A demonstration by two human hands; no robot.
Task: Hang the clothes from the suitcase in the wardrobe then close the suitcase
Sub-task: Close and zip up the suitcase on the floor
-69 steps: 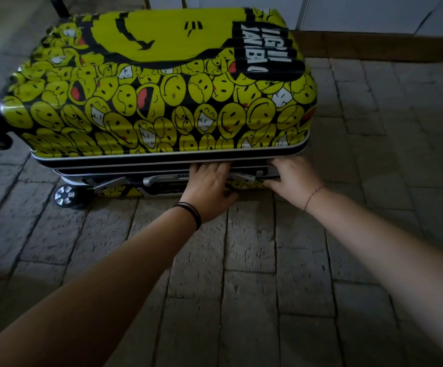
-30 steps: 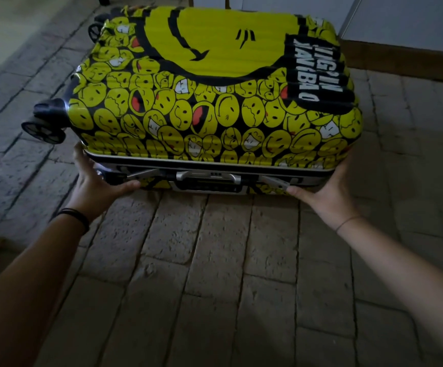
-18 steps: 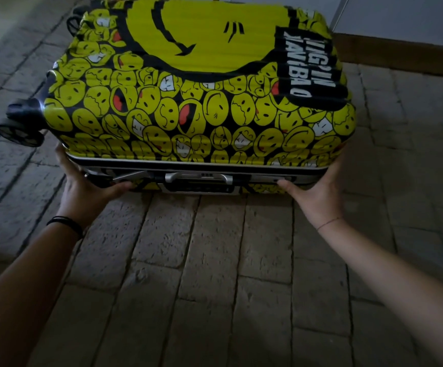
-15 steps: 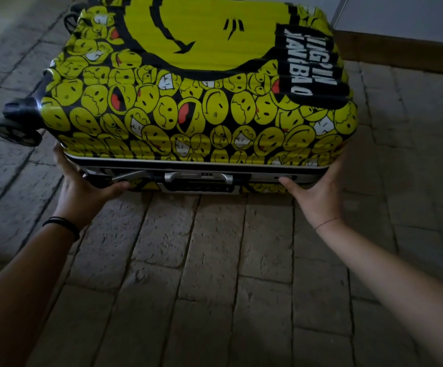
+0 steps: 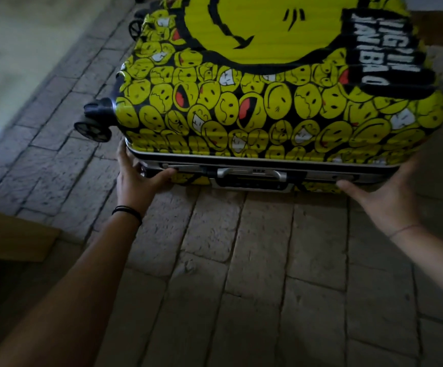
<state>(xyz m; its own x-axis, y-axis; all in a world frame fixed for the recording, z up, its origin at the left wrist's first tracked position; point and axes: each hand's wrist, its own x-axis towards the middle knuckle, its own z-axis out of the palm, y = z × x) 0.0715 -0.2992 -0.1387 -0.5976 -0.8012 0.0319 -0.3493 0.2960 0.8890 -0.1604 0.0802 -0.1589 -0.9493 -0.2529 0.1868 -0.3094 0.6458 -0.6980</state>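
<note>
Head view: the suitcase [image 5: 268, 102] lies flat on the brick floor [image 5: 241, 260] and fills the upper middle and upper right of the frame. Its two shells are together along the metal frame on the near edge. No clothes show anywhere. The carry handle [image 5: 252, 176] sits at the middle of that near edge with a latch [image 5: 183, 166] to its left. Whether the latches are snapped home is too dim to tell. A black wheel [image 5: 93, 128] sticks out at the left end.

The left hand [image 5: 135, 181] is spread round the near left corner, with its fingers up along the end wall and its thumb out along the front, touching the latch. The right hand [image 5: 384, 200] is spread against the near right corner, palm to the end wall and thumb pointing left under the frame. Its fingertips are blurred.

The case looks like a stiff, ribbed hard shell that will not give under the palms, and its glossy printed skin is probably slippery. With the clothes out it should be fairly light, though it is bulky. Flat palms on the two ends can slide or turn it, but they could slip if it is lifted. The handle or the metal frame gives a surer hold. The wheels may let it roll once it is stood upright.

A wooden edge [image 5: 8, 234] shows at the left of the frame.
</note>
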